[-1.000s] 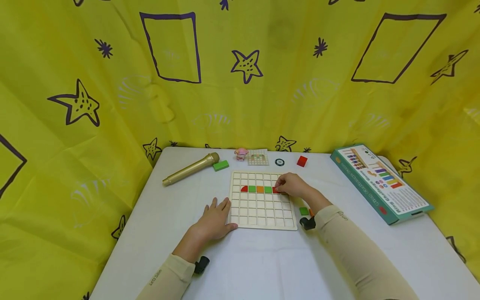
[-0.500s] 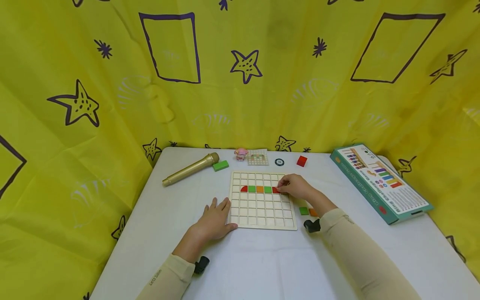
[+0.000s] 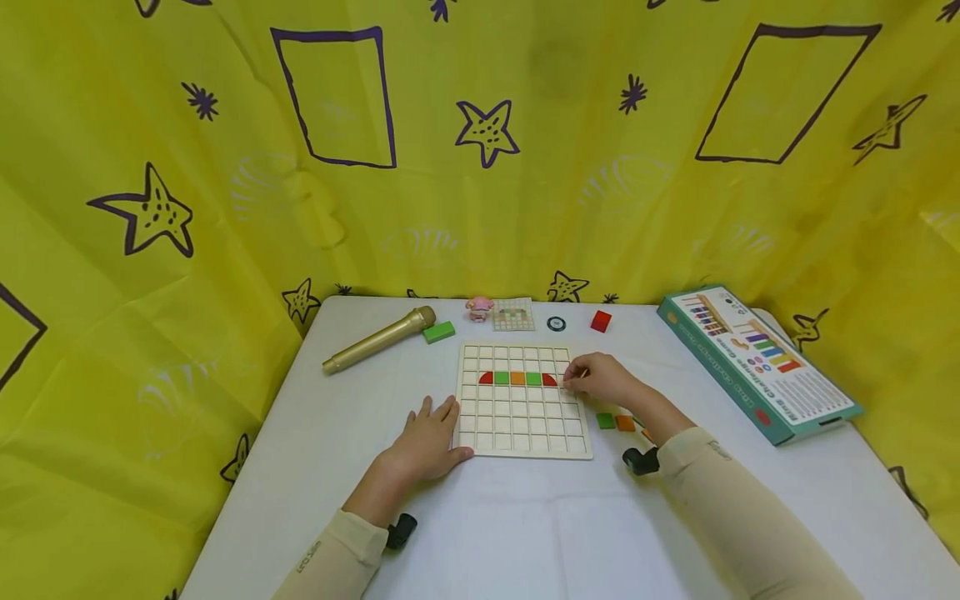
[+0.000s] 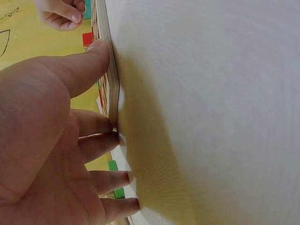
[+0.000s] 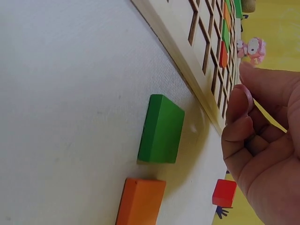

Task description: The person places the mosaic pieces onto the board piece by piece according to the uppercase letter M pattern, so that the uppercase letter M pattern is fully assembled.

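A wooden grid board (image 3: 521,423) lies on the white table. One row of its cells holds a red rounded piece (image 3: 487,378), a green square (image 3: 502,378), an orange square (image 3: 517,378), another green square (image 3: 533,378) and a second red rounded piece (image 3: 550,380). My left hand (image 3: 424,443) rests at the board's left edge, fingers spread, thumb by the near corner. Over the board's right edge is my right hand (image 3: 604,380), fingers loosely curled just right of the second red piece; the right wrist view shows nothing held between thumb and index finger.
Right of the board lie a green block (image 3: 605,421) and an orange block (image 3: 625,422). Behind it are a gold microphone (image 3: 378,340), a green block (image 3: 438,332), a pink figurine (image 3: 479,308), a pattern card (image 3: 513,315), a chip (image 3: 556,323) and a red block (image 3: 601,321). A game box (image 3: 761,362) stands right.
My right hand has drawn back to the right from the second red piece, which now shows fully in its cell. The left hand stays put.
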### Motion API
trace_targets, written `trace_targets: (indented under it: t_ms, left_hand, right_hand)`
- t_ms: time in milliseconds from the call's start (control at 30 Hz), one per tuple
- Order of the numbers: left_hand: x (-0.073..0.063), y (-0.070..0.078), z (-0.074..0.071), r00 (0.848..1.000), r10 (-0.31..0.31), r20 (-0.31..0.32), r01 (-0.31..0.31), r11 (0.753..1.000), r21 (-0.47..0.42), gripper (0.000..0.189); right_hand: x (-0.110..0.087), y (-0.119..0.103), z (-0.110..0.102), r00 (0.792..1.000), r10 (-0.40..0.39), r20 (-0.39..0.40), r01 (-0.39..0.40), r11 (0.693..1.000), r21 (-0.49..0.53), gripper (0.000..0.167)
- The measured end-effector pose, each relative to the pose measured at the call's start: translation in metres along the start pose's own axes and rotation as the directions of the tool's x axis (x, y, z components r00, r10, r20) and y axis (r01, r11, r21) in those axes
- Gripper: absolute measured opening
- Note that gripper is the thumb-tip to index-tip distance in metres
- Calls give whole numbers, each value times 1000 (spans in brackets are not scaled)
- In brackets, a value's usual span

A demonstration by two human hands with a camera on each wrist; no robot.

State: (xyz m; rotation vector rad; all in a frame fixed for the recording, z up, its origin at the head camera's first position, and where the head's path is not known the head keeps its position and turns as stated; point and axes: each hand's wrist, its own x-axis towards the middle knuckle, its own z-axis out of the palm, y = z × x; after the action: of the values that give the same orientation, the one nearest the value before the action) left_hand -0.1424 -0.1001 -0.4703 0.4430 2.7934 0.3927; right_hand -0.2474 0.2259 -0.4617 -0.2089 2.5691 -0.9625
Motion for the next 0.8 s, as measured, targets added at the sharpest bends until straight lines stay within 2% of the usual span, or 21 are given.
trace_targets:
  t_ms: [300, 533, 800]
  left_hand:
    - [0, -1, -1, 1000, 10, -2, -10, 1000, -2, 84]
    - [1, -2, 1, 1000, 20, -7, -20, 1000, 11, 85]
    - [2, -3, 3, 1000, 13, 0, -13, 1000, 11, 85]
  right_hand:
    - [-17, 5, -5, 1000, -16, 7, 16, 1000, -13, 9]
    - [-27, 15, -7, 1000, 13, 18, -13, 1000, -5, 10]
    - [-42, 24, -9, 1000, -10, 3, 10, 999, -35, 13]
